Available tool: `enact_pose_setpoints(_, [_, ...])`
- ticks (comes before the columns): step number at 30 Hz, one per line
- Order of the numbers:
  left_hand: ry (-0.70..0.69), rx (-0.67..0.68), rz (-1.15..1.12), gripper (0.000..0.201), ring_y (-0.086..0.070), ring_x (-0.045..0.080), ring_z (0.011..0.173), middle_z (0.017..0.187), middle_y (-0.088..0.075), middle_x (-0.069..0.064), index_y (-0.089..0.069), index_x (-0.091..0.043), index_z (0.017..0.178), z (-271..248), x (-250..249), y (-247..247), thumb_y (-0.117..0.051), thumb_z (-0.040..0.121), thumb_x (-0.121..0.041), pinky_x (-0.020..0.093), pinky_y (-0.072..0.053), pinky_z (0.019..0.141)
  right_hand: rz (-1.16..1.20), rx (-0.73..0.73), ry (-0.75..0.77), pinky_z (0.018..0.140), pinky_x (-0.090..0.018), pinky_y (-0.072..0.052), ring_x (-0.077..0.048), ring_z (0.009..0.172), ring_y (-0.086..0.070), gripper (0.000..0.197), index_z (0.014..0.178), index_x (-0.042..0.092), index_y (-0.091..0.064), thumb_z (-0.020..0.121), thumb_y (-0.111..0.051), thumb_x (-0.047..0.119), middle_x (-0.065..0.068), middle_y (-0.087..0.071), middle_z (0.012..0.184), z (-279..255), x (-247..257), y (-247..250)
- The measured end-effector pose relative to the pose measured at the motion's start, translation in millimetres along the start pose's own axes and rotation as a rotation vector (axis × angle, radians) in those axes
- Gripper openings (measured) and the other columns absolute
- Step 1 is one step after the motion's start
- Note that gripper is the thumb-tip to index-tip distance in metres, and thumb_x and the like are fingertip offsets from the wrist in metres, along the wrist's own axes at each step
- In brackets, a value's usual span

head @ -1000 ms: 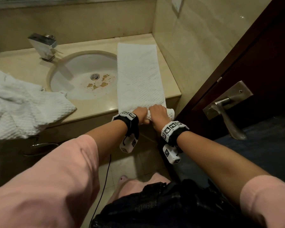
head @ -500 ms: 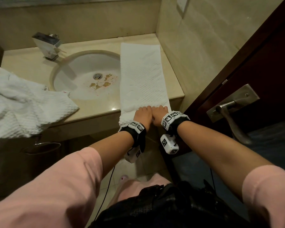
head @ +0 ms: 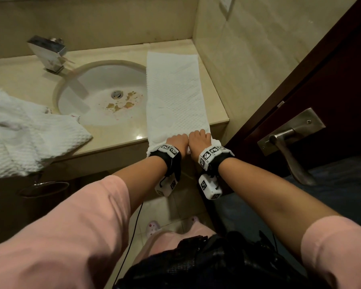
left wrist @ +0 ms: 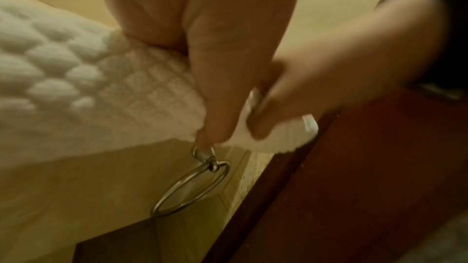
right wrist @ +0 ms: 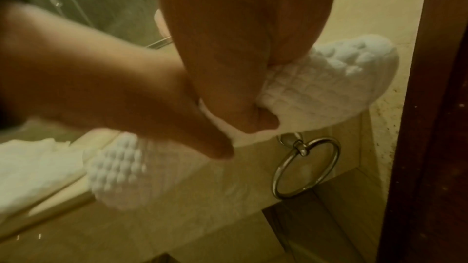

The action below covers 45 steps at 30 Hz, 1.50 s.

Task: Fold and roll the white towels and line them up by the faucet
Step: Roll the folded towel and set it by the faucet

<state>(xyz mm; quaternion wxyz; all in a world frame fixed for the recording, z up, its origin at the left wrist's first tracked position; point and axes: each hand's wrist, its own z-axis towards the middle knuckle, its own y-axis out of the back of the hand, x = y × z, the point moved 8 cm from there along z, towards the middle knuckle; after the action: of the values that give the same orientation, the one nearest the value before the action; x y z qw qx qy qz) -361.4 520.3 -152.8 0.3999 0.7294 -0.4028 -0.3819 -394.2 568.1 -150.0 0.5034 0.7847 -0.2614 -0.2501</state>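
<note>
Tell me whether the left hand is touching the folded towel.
Touching. The left wrist view shows the left hand with its thumb and fingers gripping the rolled end of the folded towel.

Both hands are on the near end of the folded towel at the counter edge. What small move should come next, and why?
Probably roll the started roll forward, away from the body. Both the left hand and right hand grip the folded towel at its near end, and most of its length lies flat, unrolled.

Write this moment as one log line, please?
step: rolling folded towel from near end | left hand: grips roll | right hand: grips roll | spare towels: heaped left of sink | faucet: none lined up
</note>
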Motion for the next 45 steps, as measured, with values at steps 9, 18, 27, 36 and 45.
enact_pose_setpoints(9, [0.06, -0.141, 0.151, 0.027, -0.051, 0.03, 0.112, 0.121, -0.055, 0.011, -0.045, -0.008, 0.119, -3.2, 2.3, 4.2, -0.046, 0.093, -0.011, 0.036, -0.037, 0.092, 0.071, 0.242, 0.074, 0.087, -0.036, -0.043, -0.026, 0.091, -0.061, 0.023, 0.081, 0.017, -0.058, 0.082, -0.053, 0.04, -0.002, -0.063, 0.088, 17.2, -1.8, 5.6])
enact_pose_setpoints(18, [0.008, 0.149, -0.002, 0.023, -0.065, 0.027, 0.091, 0.102, -0.067, 0.011, -0.061, -0.008, 0.097, 13.3, 10.3, 4.6, -0.068, 0.081, -0.024, 0.033, -0.051, 0.075, -0.08, 0.098, -0.013, 0.098, -0.036, -0.031, -0.024, 0.113, -0.052, 0.035, 0.11, 0.017, -0.055, 0.082, -0.069, 0.033, -0.003, -0.061, 0.114, 16.3, -1.4, 8.8])
enact_pose_setpoints(27, [0.006, -0.206, 0.127, 0.026, -0.046, 0.03, 0.113, 0.123, -0.05, 0.012, -0.044, -0.006, 0.119, 7.5, 3.6, 6.1, -0.047, 0.092, -0.006, 0.034, -0.038, 0.087, 0.081, 0.305, 0.044, 0.089, -0.041, -0.047, -0.025, 0.076, -0.059, 0.021, 0.072, 0.018, -0.05, 0.071, -0.067, 0.031, 0.001, -0.059, 0.073, 26.9, -4.4, 5.4])
enact_pose_setpoints(36, [0.018, 0.064, -0.059, 0.042, -0.058, 0.031, 0.105, 0.115, -0.059, 0.015, -0.049, -0.004, 0.114, 27.5, 16.3, 1.5, -0.07, 0.082, -0.022, 0.035, -0.045, 0.083, 0.058, -0.211, 0.093, 0.087, -0.035, -0.038, -0.027, 0.103, -0.055, 0.027, 0.11, 0.01, -0.053, 0.088, -0.061, 0.023, -0.009, -0.057, 0.11, 10.4, 1.0, 13.0])
enact_pose_setpoints(45, [-0.022, -0.245, 0.192, 0.027, -0.05, 0.026, 0.105, 0.116, -0.051, 0.009, -0.047, -0.009, 0.116, 5.5, 7.9, 5.9, -0.053, 0.091, -0.016, 0.032, -0.04, 0.082, 0.173, -0.094, 0.15, 0.084, -0.036, -0.043, -0.03, 0.097, -0.061, 0.014, 0.105, 0.007, -0.055, 0.093, -0.052, 0.013, -0.011, -0.062, 0.104, 17.7, -6.7, 10.5])
